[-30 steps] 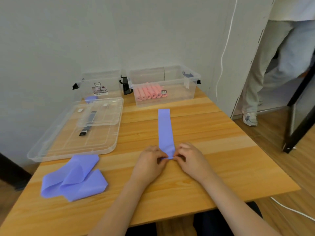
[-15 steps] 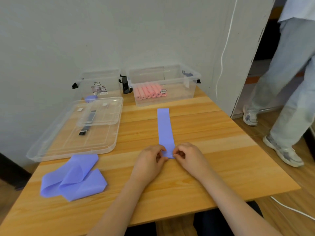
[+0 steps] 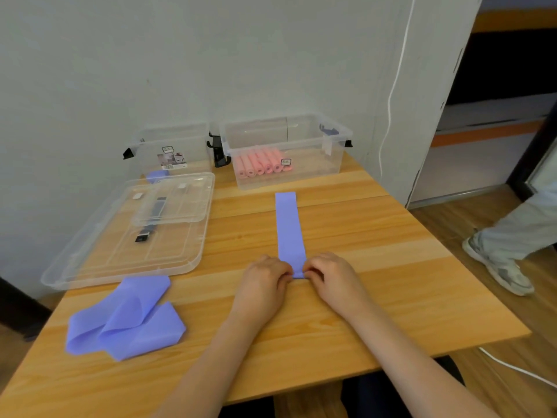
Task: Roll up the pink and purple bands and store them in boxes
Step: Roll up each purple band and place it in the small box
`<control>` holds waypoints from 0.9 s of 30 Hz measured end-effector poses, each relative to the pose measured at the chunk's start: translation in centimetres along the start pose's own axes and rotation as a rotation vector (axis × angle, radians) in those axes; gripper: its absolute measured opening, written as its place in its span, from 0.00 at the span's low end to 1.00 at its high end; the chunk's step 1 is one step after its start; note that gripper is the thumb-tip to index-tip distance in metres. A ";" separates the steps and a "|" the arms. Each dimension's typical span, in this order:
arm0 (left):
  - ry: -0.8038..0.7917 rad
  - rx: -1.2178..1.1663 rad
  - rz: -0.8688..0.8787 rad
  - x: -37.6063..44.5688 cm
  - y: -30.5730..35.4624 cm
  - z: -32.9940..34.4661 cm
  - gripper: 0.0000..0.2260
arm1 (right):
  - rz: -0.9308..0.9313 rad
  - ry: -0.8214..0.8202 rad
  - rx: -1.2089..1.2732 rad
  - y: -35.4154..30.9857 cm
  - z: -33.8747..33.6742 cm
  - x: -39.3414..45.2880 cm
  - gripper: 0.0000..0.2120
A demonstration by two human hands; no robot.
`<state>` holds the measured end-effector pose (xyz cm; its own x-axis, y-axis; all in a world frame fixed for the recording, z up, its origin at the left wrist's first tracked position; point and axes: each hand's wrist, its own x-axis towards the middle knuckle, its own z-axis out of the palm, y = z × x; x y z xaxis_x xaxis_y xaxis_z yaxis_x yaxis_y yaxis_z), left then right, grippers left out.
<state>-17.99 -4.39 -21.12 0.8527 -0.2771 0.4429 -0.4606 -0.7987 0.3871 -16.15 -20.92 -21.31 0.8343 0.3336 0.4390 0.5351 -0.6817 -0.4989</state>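
Both hands, left hand (image 3: pixel 265 280) and right hand (image 3: pixel 330 274), are pinching the near end of the purple band (image 3: pixel 288 230) and it's getting curled over into a tiny roll now, where a second ago it was just a flat end. The person in the doorway (image 3: pixel 509 245) is walking off to the right, only a leg and shoe showing now.

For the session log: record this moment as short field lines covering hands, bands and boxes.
left hand: pinches near end of the flat purple band
right hand: pinches the same end
roll: only just begun at the near end
loose purple bands: heaped on the table, left of the hands
right box: open, holds pink rolls
left box: open, one purple roll inside
lids: stacked in front of left box
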 end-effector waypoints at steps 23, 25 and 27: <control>0.059 0.070 -0.078 0.3 -0.3 0.4 0.07 | -0.023 0.019 -0.075 0.7 1.0 0.8 0.04; 0.054 -0.002 -0.173 0.6 -0.2 0.3 0.05 | 0.017 0.034 -0.059 0.7 1.1 1.1 0.04; 0.065 -0.013 -0.187 0.9 -0.1 0.4 0.05 | 0.044 0.055 -0.034 0.8 1.1 1.3 0.04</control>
<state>-17.02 -4.73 -21.04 0.9062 -0.0896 0.4131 -0.2995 -0.8258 0.4779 -14.49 -20.26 -21.95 0.8479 0.2674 0.4578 0.4924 -0.7172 -0.4931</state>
